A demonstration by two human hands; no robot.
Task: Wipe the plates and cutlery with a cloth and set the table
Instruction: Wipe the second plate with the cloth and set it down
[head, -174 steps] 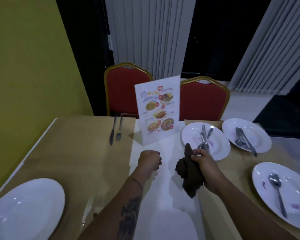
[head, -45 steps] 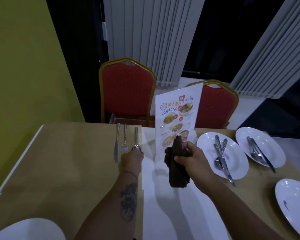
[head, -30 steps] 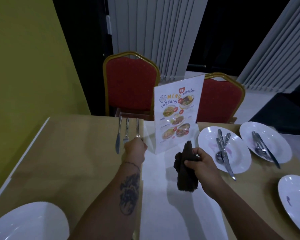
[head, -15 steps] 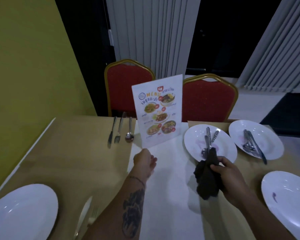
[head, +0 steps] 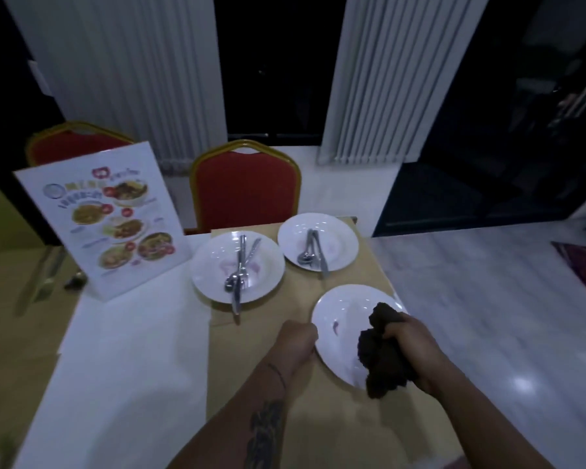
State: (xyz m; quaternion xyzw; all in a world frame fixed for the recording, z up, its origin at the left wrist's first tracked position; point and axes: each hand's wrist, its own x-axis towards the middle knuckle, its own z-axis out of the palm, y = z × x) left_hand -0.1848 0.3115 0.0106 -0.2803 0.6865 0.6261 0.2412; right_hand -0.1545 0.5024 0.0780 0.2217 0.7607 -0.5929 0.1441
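- While the right hand [head: 410, 346] bunches the dark cloth [head: 383, 357] in tightly curled fingers, it holds the wad over the right side of the near plate [head: 339, 313]. I take this for the start of wiping that plate.
- The left hand [head: 296, 343] sits curled against the plate's left rim, probably to steady it under the rubbing. Its fingertips are hidden, so I cannot tell whether it pinches the rim or only leans on it.
- The near plate carries no cutlery, only a small pinkish smear near its middle, which would explain why the cloth goes there.
- The plates lie together on the tan table [head: 318, 428] at its right end, within easy reach, like a queue waiting for the cloth.
- Plates: three in view. Beyond the near plate are the middle plate [head: 210, 265] and the far plate [head: 342, 231], and both show faint pink marks.
- Cutlery: one bundle [head: 239, 275] lies on the middle plate with a handle overhanging the near rim, and a second bundle [head: 313, 252] lies on the far plate. The single pieces are too blurred to count surely.
- More cutlery [head: 43, 275] lies straight on the table left of the menu card [head: 105, 218], looking already laid, though it is blurred.
- Also here: one cloth, one menu card standing on the white runner [head: 132, 350], and two red chairs [head: 247, 187] across the table.
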